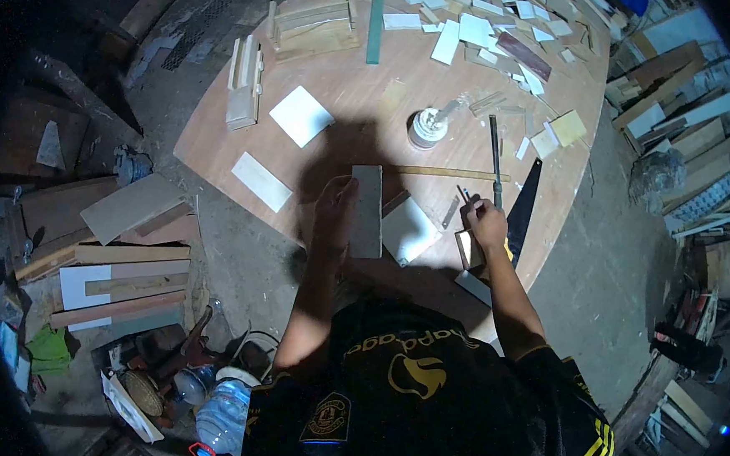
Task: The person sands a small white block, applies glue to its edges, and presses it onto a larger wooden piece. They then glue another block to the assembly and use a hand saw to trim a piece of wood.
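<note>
My left hand (336, 213) is closed on the left edge of a flat grey board (368, 215) that stands lengthwise over the near part of the table. In my right hand (488, 223), the fingers pinch a thin dark pencil (464, 194) pointing up and left. A long narrow dark tool (495, 149) lies just beyond that hand. Right of it is a handsaw with a dark blade (526, 203). Between my hands lie a white square board (413, 229) and a small metal strip (448, 213). A yellowish measuring stick (449, 173) crosses the table beyond them.
A white glue pot (428, 130) with a brush stands mid-table. Wooden box frames (243, 85) and a green strip (376, 22) lie at the far side, with many offcuts (476, 31) at far right. Stacked boards (125, 276) and a water bottle (222, 416) are on the floor to the left.
</note>
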Demonstrator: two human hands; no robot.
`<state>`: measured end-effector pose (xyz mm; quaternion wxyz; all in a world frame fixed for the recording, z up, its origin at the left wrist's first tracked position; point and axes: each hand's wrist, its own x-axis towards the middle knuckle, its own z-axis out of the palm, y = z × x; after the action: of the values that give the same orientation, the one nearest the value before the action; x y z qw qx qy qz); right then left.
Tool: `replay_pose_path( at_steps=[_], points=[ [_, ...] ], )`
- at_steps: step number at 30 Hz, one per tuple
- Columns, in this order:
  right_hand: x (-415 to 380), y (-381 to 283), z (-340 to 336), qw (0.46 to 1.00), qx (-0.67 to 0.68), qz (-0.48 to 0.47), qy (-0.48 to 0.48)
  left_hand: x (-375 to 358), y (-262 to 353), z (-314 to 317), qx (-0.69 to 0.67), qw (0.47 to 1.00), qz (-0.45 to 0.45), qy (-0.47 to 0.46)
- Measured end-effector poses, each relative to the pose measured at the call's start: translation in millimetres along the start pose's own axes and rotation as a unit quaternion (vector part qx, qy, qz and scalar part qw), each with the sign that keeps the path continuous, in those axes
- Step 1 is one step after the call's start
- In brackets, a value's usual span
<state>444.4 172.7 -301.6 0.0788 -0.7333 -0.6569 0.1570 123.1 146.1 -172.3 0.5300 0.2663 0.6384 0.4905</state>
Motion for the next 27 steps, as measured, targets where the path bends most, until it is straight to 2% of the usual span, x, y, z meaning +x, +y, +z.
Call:
replay_pose_path(
  at_steps=[2, 4, 6, 7, 9, 10, 12, 16, 18, 19, 21, 25, 27],
  points=[
    [-2, -12, -14, 0.982, 0.179, -0.017, 0.055, -5, 10, 4, 0.010, 1.000, 0.020, -0.005],
    [-14, -49, -52, 0.980, 0.185, -0.039, 0.056, -7, 19, 5, 0.022, 0.999, 0.043, -0.009],
    [-32, -84, -88, 0.934, 0.328, -0.136, 0.045, -9, 25, 5, 0.073, 0.994, 0.069, -0.043],
    [-43, -101, -111, 0.923, 0.339, -0.180, 0.013, -10, 28, 6, 0.073, 0.994, 0.070, -0.040],
    [-61, -120, -142, 0.895, 0.336, -0.291, -0.031, -12, 35, 8, -0.017, 0.996, 0.011, -0.081],
    [-67, -121, -146, 0.882, 0.305, -0.358, -0.014, -14, 39, 11, -0.019, 0.997, 0.013, -0.080],
    [-79, -136, -159, 0.856, 0.289, -0.428, -0.009, -17, 45, 15, -0.004, 0.996, 0.043, -0.078],
    [-84, -145, -167, 0.845, 0.274, -0.458, -0.010, -26, 42, 14, -0.064, 0.991, 0.043, -0.110],
    [-82, -147, -167, 0.834, 0.255, -0.490, 0.014, -30, 37, 14, -0.082, 0.966, 0.200, -0.145],
    [-83, -148, -168, 0.832, 0.254, -0.492, 0.013, -31, 38, 12, -0.083, 0.966, 0.202, -0.142],
    [-84, -149, -169, 0.840, 0.244, -0.484, 0.026, -38, 52, 9, -0.034, 0.990, 0.028, -0.132],
    [-84, -164, -183, 0.852, 0.229, -0.464, 0.078, -44, 45, 5, -0.058, 0.984, 0.026, -0.166],
    [-82, -167, -187, 0.853, 0.224, -0.461, 0.097, -47, 45, 6, -0.062, 0.980, 0.065, -0.177]
  ],
)
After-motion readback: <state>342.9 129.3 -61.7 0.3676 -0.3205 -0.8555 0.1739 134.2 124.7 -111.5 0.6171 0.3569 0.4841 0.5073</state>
